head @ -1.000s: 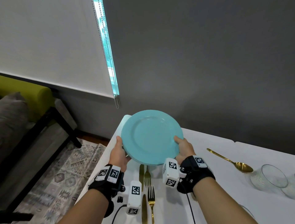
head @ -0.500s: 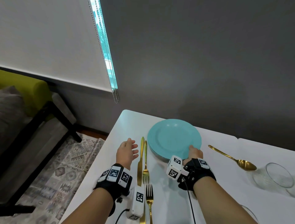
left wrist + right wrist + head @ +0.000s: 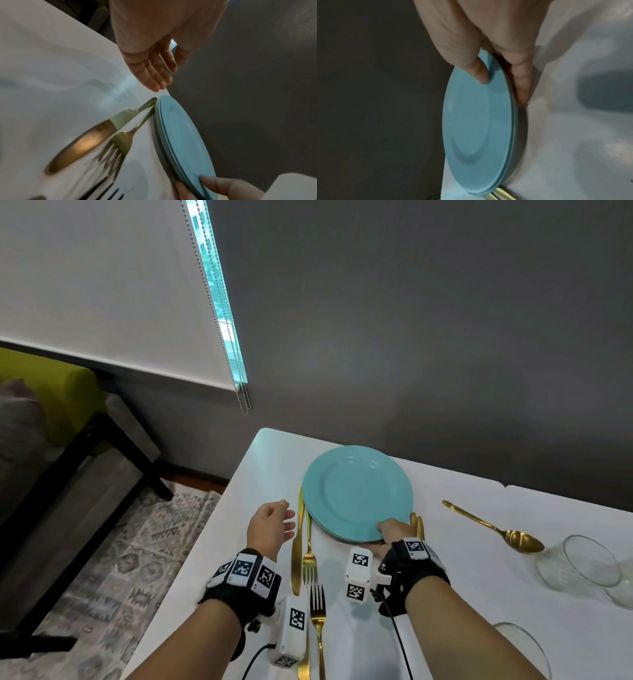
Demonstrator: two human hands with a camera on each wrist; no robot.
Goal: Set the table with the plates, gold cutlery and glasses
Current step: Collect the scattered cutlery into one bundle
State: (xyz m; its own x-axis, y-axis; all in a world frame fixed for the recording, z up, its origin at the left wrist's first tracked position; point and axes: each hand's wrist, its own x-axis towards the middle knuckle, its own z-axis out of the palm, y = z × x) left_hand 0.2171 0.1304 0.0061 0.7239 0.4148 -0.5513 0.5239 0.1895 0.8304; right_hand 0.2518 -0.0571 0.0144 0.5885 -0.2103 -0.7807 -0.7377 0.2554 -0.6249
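Note:
A stack of teal plates (image 3: 356, 494) lies on the white table (image 3: 479, 594) near its far left corner. My right hand (image 3: 388, 534) grips the stack's near rim, thumb on top (image 3: 481, 75), fingers (image 3: 522, 86) underneath. My left hand (image 3: 274, 523) hovers open and empty just left of a gold knife (image 3: 297, 542) and gold fork (image 3: 309, 556), which lie along the plates' left edge (image 3: 185, 142). A second gold fork (image 3: 318, 611) lies nearer me. More gold cutlery (image 3: 417, 523) peeks out behind my right hand.
A gold spoon (image 3: 493, 527) lies right of the plates. A clear glass (image 3: 582, 563) lies on its side at the right edge, another glass (image 3: 520, 648) stands near me. The table's left edge (image 3: 219, 529) drops to a rug; a grey wall runs behind.
Both hands held the plate stack in the air a second ago. It came down onto the table to the right; my left hand let go and moved left of the knife.

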